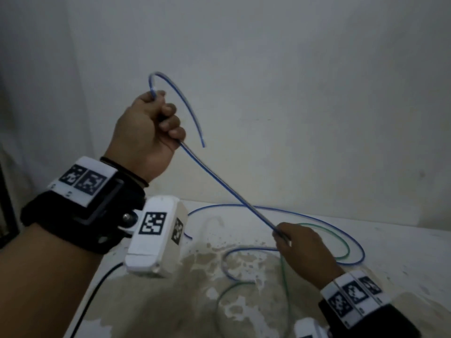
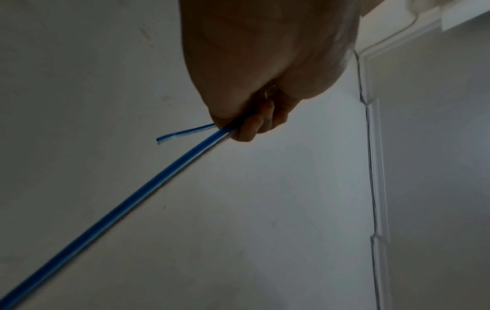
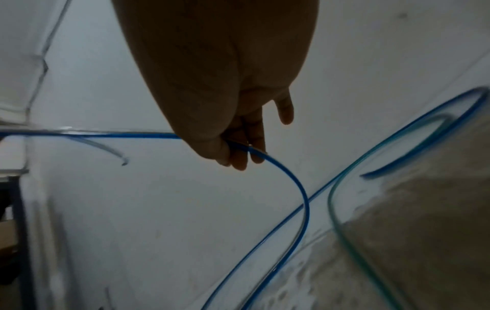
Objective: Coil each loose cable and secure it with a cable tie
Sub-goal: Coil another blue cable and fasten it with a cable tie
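Note:
My left hand [image 1: 156, 123] is raised in a fist round the blue cable [image 1: 227, 189]; the cable's free end arcs over the fist and hangs down at its right. In the left wrist view the blue cable [image 2: 111, 211] leaves the fist of my left hand [image 2: 238, 125] down to the left. A taut stretch runs down to my right hand [image 1: 290, 240], which pinches it just above the table. The right wrist view shows my right hand [image 3: 233, 151] with the blue cable [image 3: 297, 188] curving away below it. A green cable [image 1: 285, 284] lies loose on the table.
The white table [image 1: 395, 247] has a brown stained patch [image 1: 195, 296] in front. More blue cable loops lie across it at the right. A black wire [image 1: 97, 291] runs along the table's left edge. A pale wall [image 1: 292, 93] stands close behind.

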Motion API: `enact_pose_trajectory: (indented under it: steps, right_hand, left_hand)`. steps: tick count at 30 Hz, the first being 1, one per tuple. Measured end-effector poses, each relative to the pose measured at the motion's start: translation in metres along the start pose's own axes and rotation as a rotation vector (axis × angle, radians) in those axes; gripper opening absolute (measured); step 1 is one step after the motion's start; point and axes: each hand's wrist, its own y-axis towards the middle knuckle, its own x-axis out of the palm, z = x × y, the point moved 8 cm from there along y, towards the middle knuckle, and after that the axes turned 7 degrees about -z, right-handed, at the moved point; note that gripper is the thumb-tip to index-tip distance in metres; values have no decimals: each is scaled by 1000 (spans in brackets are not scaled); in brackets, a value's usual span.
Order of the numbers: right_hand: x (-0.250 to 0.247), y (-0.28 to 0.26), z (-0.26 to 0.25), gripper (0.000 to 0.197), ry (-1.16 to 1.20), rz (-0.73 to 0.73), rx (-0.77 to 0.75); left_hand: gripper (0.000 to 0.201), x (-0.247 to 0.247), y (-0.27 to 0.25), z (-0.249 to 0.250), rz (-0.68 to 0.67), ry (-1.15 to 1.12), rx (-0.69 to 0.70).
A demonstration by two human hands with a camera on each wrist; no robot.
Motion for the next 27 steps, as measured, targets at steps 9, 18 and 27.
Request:
enact_pose_trajectory:
  steps: [9,18,27]
  right_hand:
    - [-76,-19,51,12,-171,155,147]
    - [-45,-25,32,53,-548,-440,346]
    - [-73,-8,-68,53,-191,-194,45]
  left_hand:
    - [22,-44,-6,-11,107,161,-152]
    - [24,3,-40,-57,-68,371,-117]
    - [22,30,-61,-89,-112,381,-73]
